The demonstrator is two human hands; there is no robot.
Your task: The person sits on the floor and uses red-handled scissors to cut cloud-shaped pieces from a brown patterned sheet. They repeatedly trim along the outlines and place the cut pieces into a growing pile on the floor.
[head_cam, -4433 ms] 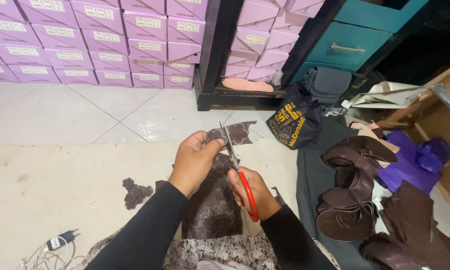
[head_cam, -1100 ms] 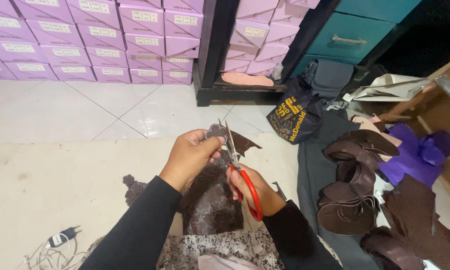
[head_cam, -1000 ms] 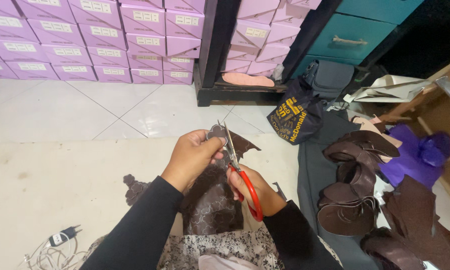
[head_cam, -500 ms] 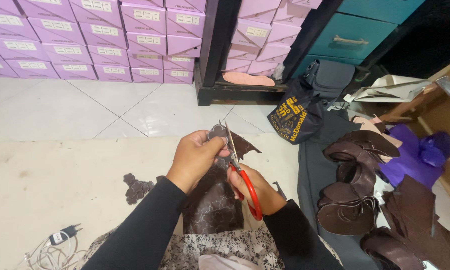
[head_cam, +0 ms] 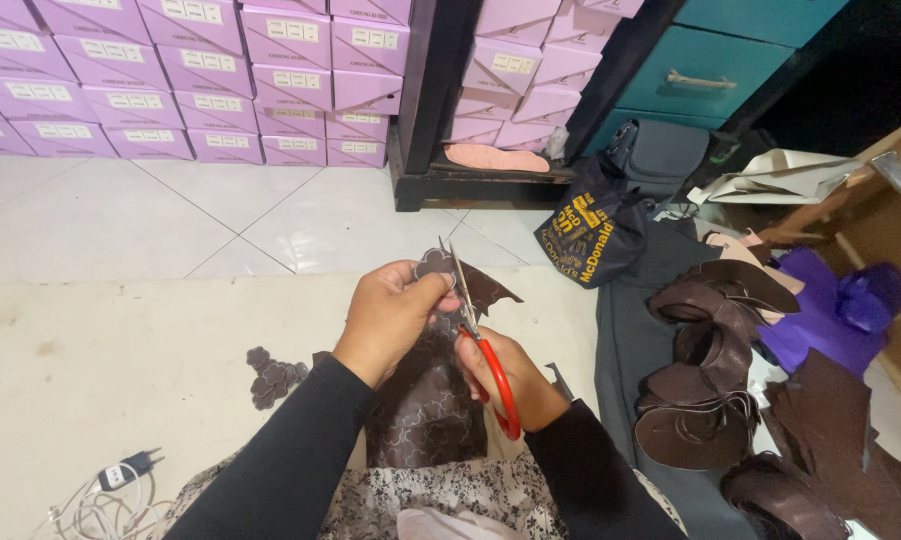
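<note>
The left hand (head_cam: 391, 315) pinches the top of a dark brown piece of leather (head_cam: 426, 400). The fingers are closed tight on it, near the top edge. The leather hangs down from the hand to the person's lap, and it has a soft swirly pattern on it.

The right hand (head_cam: 516, 380) grips a pair of scissors (head_cam: 481, 340) with red handles. The fingers are through the handles and closed around them. The blades point up and are close together, with the tips past the top edge of the leather, just beside the left thumb.

A moment ago the blades sat a bit lower and the leather was held a bit more to the left. Now the left hand has turned the piece a little, and the blades have bitten further along the edge. It looks like the cut is going round a small curved shape at the top, bit by bit, so the cutting seems to be in the middle, not done.

A little pile of small cut pieces (head_cam: 271, 372) lies on the floor (head_cam: 111, 340) to the left, apart from the hands. To the right lies a heap of brown leather shapes (head_cam: 706, 400) on a dark cloth. A dark bag (head_cam: 591, 225) sits behind it, and stacks of pale purple boxes (head_cam: 221, 80) line the wall.
</note>
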